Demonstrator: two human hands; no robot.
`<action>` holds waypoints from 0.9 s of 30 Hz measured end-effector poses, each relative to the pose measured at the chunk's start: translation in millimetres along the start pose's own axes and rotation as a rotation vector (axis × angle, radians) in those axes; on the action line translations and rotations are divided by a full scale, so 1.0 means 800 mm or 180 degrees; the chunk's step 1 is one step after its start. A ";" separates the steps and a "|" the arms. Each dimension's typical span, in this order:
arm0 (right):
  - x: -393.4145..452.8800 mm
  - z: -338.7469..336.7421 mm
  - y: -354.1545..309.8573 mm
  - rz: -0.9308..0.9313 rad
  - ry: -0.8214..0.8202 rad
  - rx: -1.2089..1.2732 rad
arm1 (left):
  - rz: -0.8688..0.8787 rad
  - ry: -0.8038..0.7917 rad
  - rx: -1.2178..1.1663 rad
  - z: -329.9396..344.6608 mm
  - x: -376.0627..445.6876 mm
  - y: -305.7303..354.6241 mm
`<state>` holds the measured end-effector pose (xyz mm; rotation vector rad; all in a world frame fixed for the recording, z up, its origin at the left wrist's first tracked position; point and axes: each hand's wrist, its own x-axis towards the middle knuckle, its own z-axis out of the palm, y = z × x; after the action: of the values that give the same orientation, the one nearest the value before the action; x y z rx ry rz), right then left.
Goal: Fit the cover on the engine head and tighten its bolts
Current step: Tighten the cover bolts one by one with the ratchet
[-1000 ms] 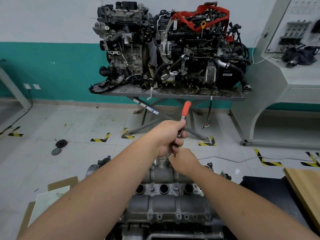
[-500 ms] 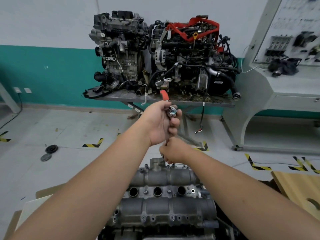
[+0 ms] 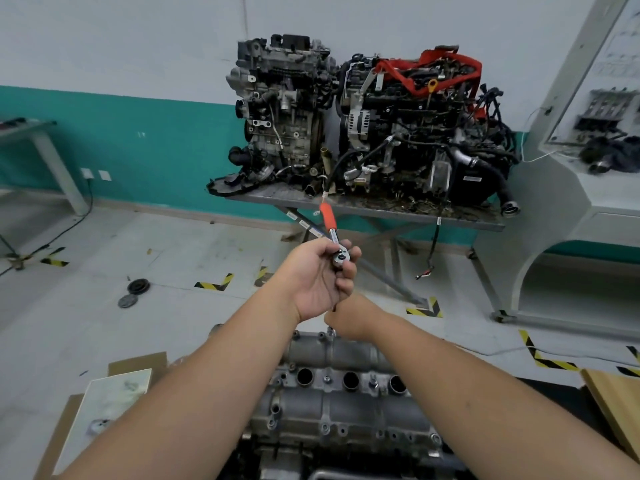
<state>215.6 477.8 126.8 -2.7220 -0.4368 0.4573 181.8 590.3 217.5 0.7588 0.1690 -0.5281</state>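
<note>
**Ratchet perched high over the far bolt — a slip looks the likeliest trouble**

The cover [image 3: 346,403] sits on the engine head right in front of the person, and everything that matters happens at its far edge. The left hand [image 3: 320,275] is curled round the head of the ratchet [image 3: 335,242], well above the cover, with the orange grip pointing away toward the loaded surface [image 3: 381,207] beyond. The right hand [image 3: 349,318] is lower, just above the cover's far edge, fingers wrapped round the thin extension shaft running down from the ratchet; its tip and the bolt are hidden behind that hand, so I cannot tell whether the socket is seated.

That is my worry. With such a long shaft and the grip so near the ratchet head, any sideways lean could tip the socket off the bolt, rounding it or skinning knuckles on the cover's far edge. A bolt started crooked would cross-thread. Uneven tightening along the cover's other bolts [image 3: 325,378] could leave it badly seated.
</note>
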 end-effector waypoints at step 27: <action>0.015 0.007 0.009 0.0161 0.0039 0.0076 | -0.0137 0.0303 0.0274 0.000 0.020 0.008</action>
<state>226.2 477.6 115.7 -2.7167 -0.3577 0.4559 198.7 587.8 215.8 0.8665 0.2525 -0.5430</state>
